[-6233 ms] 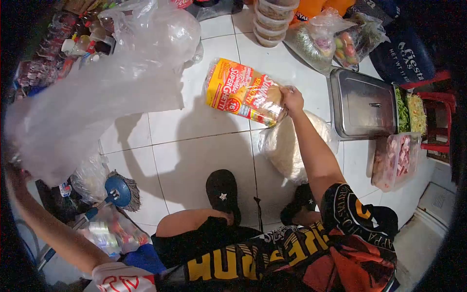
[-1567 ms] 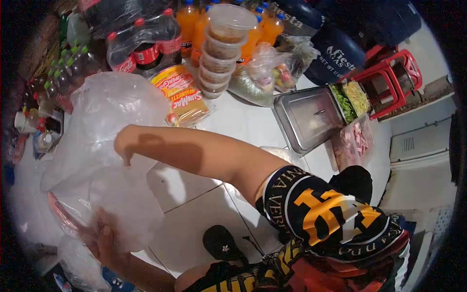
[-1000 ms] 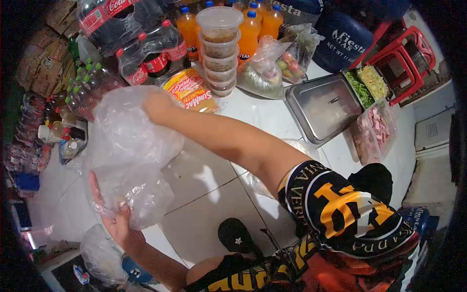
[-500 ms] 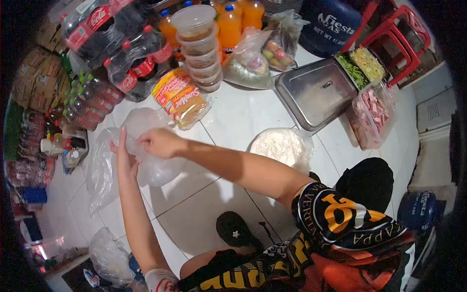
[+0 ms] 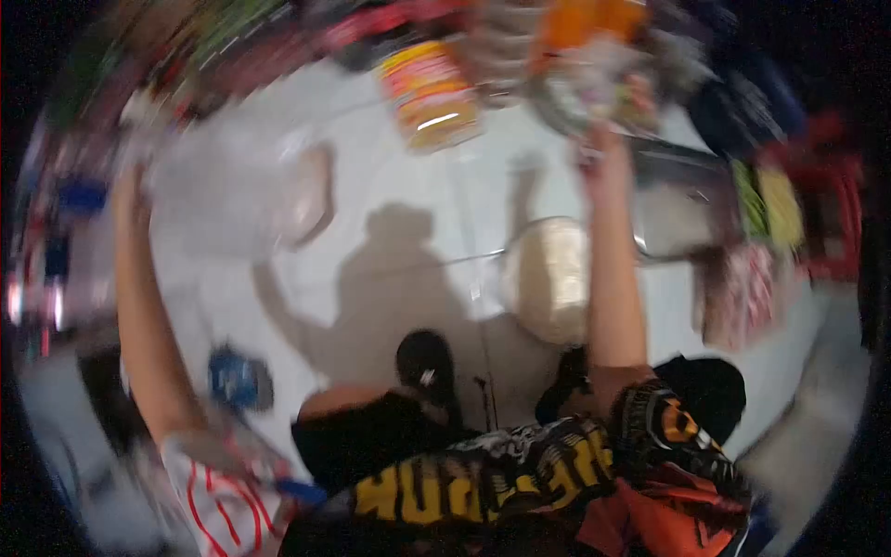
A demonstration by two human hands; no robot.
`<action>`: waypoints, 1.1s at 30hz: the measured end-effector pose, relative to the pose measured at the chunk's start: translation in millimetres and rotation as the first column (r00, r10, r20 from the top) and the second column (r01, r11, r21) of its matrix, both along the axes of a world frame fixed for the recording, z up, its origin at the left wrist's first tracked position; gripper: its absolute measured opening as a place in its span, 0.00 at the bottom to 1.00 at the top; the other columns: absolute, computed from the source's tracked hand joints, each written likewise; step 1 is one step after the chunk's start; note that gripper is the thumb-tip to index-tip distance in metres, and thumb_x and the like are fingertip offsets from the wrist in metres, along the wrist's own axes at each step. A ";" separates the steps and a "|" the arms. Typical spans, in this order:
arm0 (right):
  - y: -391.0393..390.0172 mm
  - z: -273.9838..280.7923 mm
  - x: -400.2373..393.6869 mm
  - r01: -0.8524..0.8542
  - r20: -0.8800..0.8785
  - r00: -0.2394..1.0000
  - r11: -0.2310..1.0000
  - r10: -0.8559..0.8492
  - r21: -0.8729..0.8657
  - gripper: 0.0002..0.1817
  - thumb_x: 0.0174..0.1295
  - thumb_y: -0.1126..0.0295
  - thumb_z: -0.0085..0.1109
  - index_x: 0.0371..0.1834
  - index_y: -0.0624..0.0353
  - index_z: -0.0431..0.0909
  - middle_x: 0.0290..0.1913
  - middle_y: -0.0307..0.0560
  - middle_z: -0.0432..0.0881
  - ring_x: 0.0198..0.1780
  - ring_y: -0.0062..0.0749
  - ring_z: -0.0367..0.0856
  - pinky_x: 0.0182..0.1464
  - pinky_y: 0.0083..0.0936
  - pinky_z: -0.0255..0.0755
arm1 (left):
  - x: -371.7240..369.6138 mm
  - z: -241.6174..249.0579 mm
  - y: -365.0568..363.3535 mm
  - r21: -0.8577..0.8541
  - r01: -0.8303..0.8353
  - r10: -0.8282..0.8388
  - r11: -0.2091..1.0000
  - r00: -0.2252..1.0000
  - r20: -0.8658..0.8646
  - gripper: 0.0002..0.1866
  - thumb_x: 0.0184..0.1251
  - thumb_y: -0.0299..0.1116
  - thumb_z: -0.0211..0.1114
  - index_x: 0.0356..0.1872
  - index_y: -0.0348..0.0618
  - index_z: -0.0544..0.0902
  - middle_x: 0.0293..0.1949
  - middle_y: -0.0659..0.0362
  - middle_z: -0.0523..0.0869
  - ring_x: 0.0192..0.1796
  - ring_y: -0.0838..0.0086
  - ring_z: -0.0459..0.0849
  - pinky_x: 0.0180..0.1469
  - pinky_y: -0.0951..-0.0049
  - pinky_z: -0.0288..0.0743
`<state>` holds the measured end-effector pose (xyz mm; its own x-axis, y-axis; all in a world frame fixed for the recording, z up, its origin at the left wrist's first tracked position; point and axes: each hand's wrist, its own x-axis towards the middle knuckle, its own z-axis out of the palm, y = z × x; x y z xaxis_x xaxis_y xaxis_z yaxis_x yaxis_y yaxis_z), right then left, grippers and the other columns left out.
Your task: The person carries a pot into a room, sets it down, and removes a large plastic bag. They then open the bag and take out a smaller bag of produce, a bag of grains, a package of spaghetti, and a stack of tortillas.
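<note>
Motion blur smears this moment. On the left, my left hand point(image 5: 133, 181) is at the edge of a clear plastic bag point(image 5: 218, 195) and appears to grip it, though its fingers are blurred. The bag spreads to the right over the white tiles. My right hand point(image 5: 603, 148) is stretched far forward, beside a tied plastic bag point(image 5: 566, 93) with greenish contents. Its fingers are too smeared to show whether they hold anything. Just left of my right forearm sits a round, pale, plastic-wrapped mass point(image 5: 548, 278). A yellow and red SunMac pasta pack point(image 5: 429, 97) lies between my hands.
Beyond my right arm are a lidded metal tray point(image 5: 682, 209), containers of green and yellow shreds point(image 5: 768, 200), and a tub of pink pieces point(image 5: 742, 297). Stacked tubs point(image 5: 506, 46) and orange bottles point(image 5: 589, 23) stand at the back. A blue object point(image 5: 238, 376) is at the lower left.
My hands were together at the clear bag; now they are wide apart. My left hand moved left, my right hand swung far right. The whole view shifted and blurred.
</note>
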<state>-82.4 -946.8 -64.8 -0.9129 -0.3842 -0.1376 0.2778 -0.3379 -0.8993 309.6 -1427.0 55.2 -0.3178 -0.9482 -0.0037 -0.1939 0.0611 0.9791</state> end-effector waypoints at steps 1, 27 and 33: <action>6.9 -8.4 -15.0 0.125 0.161 0.979 0.992 -0.124 0.003 0.09 0.54 0.63 0.49 0.32 0.56 0.67 0.25 0.37 0.68 0.22 0.20 0.65 0.22 0.15 0.61 | 13.4 25.7 19.5 -0.061 -0.087 0.090 0.994 0.994 0.059 0.18 0.48 0.32 0.57 0.41 0.35 0.72 0.40 0.53 0.74 0.44 0.68 0.72 0.41 0.73 0.67; 12.0 -23.6 -29.1 0.055 0.362 0.931 0.998 -0.048 -0.010 0.17 0.50 0.65 0.54 0.43 0.52 0.64 0.40 0.41 0.65 0.32 0.30 0.67 0.30 0.26 0.65 | 326.5 -82.9 106.1 -0.432 -0.238 0.451 0.870 0.028 0.892 0.23 0.40 0.37 0.56 0.40 0.33 0.73 0.37 0.40 0.76 0.42 0.52 0.75 0.44 0.65 0.68; 5.1 -14.0 -15.3 0.127 0.310 0.939 0.988 -0.148 0.088 0.16 0.54 0.64 0.47 0.47 0.51 0.63 0.46 0.42 0.66 0.36 0.29 0.66 0.31 0.25 0.64 | 371.5 -73.9 55.3 -0.045 -0.267 0.040 0.963 -0.023 0.999 0.35 0.38 0.48 0.61 0.46 0.32 0.64 0.42 0.41 0.70 0.47 0.54 0.68 0.48 0.62 0.63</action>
